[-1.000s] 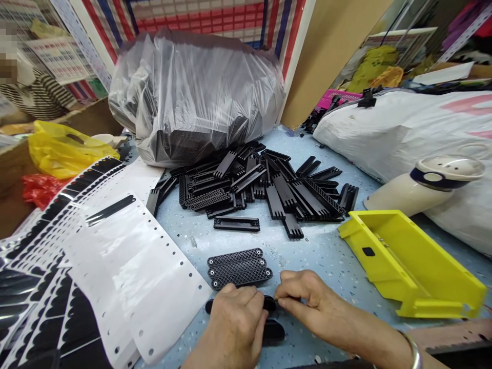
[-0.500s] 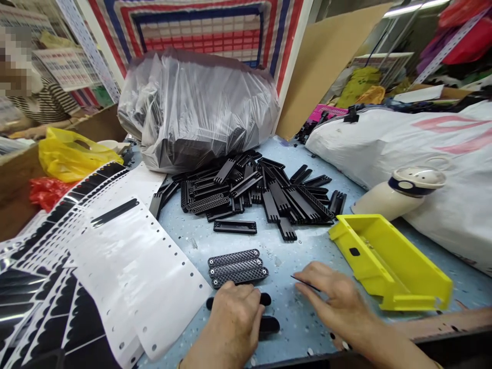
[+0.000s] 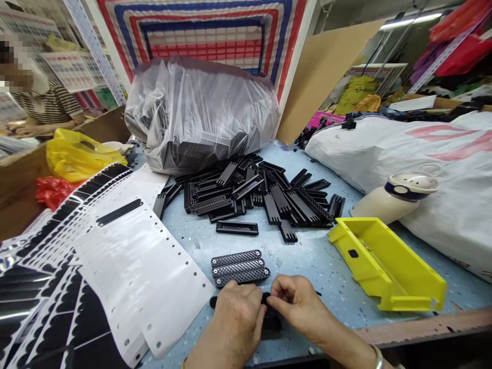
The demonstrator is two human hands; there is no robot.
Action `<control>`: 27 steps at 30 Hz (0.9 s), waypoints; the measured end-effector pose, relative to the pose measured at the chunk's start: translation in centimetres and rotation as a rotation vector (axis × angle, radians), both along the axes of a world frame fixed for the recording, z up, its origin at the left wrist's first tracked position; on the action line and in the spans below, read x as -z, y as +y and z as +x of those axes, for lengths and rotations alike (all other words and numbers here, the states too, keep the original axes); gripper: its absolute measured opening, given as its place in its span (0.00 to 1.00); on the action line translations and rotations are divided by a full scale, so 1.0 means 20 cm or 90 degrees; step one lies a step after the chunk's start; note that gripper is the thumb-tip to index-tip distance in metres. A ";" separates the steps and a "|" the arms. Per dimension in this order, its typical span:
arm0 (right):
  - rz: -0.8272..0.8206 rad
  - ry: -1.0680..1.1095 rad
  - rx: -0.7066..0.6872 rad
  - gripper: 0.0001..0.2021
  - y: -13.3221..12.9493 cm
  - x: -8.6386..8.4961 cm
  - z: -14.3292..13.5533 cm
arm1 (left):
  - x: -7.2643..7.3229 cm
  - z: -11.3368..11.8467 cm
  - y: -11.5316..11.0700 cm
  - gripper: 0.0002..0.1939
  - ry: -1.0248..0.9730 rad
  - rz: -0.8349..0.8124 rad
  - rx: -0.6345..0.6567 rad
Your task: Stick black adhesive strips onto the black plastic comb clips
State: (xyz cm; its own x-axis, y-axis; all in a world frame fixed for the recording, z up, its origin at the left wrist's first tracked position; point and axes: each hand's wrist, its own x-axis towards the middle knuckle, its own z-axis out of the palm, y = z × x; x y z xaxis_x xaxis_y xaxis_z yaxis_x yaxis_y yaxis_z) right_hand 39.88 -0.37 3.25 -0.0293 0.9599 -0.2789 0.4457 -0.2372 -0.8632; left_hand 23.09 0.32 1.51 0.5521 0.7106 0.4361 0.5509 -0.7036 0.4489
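Note:
My left hand (image 3: pixel 237 320) is closed over a smooth black round-ended bar (image 3: pixel 213 302), pressing it to the table. A second dark bar (image 3: pixel 272 325) lies nearer me, partly under the hand. My right hand (image 3: pixel 298 303) meets the first bar's right end, thumb and forefinger pinched together. A thin black strip (image 3: pixel 319 293) sticks out behind its fingers; most of it is hidden. Just beyond my hands, several black crosshatched bars (image 3: pixel 240 268) with silver screws at their ends lie side by side.
Beyond lies a heap of black slotted pieces (image 3: pixel 277 200), backed by a filled plastic bag (image 3: pixel 203 113). Sticker sheets (image 3: pixel 142 271) cover the left. At right are a yellow bin (image 3: pixel 400 271), a cream bottle (image 3: pixel 384 202) and a white sack (image 3: pixel 353 143). A person (image 3: pixel 49 105) sits far left.
My right hand has moved left, from above open table to the right end of the black bar, beside my left hand. The left hand stays on the bar. The view has shifted slightly.

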 end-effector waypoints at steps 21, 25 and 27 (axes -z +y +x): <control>-0.035 0.058 0.036 0.09 0.04 -0.08 -0.03 | 0.22 -0.25 -0.10 0.16 -0.049 0.281 -0.009; -0.049 0.043 0.039 0.09 0.06 -0.01 -0.01 | 0.25 -0.27 -0.11 0.15 -0.038 0.281 0.008; -0.050 0.040 0.043 0.09 0.05 0.01 -0.01 | 0.26 -0.28 -0.11 0.16 -0.031 0.279 0.013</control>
State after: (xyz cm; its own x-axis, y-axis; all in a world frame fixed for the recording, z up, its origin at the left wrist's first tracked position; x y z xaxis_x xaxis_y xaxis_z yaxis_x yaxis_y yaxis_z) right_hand 39.71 0.66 3.02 0.0152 0.9357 -0.3525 0.3722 -0.3325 -0.8665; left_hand 17.55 -1.90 -3.60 0.5355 0.4416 0.7199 0.5206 -0.8438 0.1304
